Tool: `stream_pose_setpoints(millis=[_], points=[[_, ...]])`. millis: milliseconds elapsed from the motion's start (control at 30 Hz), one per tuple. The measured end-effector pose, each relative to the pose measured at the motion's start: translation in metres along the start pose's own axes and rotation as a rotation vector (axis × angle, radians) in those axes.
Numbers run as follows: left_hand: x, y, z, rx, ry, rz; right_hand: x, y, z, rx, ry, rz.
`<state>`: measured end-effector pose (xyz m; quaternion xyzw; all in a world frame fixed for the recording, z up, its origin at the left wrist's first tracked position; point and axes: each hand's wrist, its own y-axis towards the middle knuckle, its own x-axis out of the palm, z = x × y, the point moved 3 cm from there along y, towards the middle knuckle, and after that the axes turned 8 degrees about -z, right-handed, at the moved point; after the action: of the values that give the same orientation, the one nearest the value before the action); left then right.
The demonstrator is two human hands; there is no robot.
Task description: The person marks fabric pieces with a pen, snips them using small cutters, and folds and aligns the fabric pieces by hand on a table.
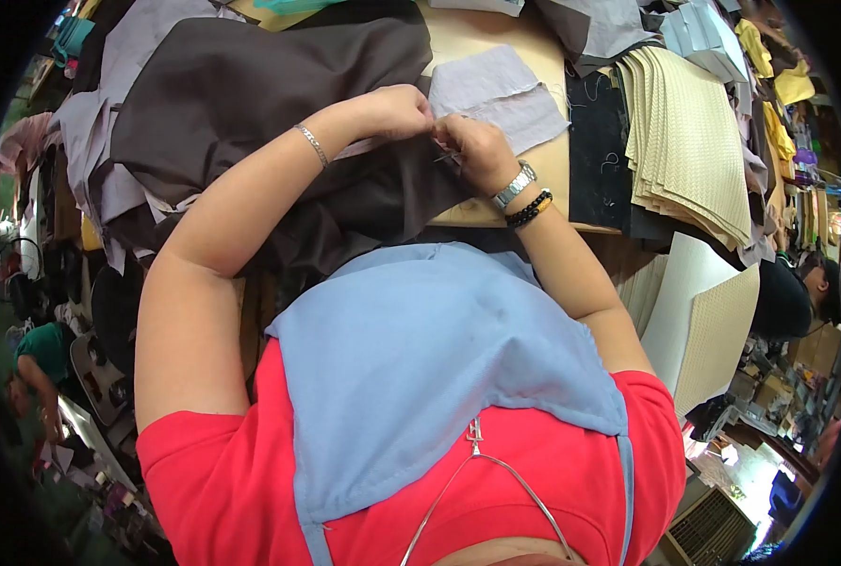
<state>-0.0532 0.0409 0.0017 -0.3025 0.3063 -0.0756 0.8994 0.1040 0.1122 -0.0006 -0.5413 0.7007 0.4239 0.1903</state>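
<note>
My left hand (403, 111) is closed at the right edge of a large dark brown cloth (279, 80), its fingers pinched together near my right hand. Curled fingers of my right hand (475, 151) meet it, with a small dark metal tip showing below them; the tool itself is mostly hidden. The brown cloth spreads left over the table and hangs toward my lap. Just behind my right hand lies a grey cloth piece (496, 94) with a fold or seam across it. What my left fingertips pinch is too small to make out.
Cream textured sheets (684, 141) are stacked at the right, beside a black cloth strip (598, 141). More sheets (713, 321) stand near my right elbow. Grey cloth (109, 123) hangs at the left. Another person in a green top (45, 354) is at the far left.
</note>
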Motion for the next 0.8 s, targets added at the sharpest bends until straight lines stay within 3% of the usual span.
stream_pose_setpoints(millis=[267,533,600,667,800], points=[[0.010,-0.006,0.003,-0.087,0.083,0.130,-0.001,-0.001,0.005,-0.091,-0.002,-0.078],[0.005,0.006,0.002,-0.052,0.125,-0.001,-0.010,0.003,0.006,-0.225,-0.030,-0.246],[0.006,0.000,0.002,-0.024,0.152,0.048,-0.008,0.000,0.012,-0.165,-0.046,-0.258],[0.015,-0.006,-0.009,0.158,0.167,0.196,-0.012,-0.003,0.015,-0.115,0.000,-0.199],[0.039,-0.052,-0.001,0.382,0.277,0.570,-0.063,-0.021,0.006,0.394,-0.065,0.150]])
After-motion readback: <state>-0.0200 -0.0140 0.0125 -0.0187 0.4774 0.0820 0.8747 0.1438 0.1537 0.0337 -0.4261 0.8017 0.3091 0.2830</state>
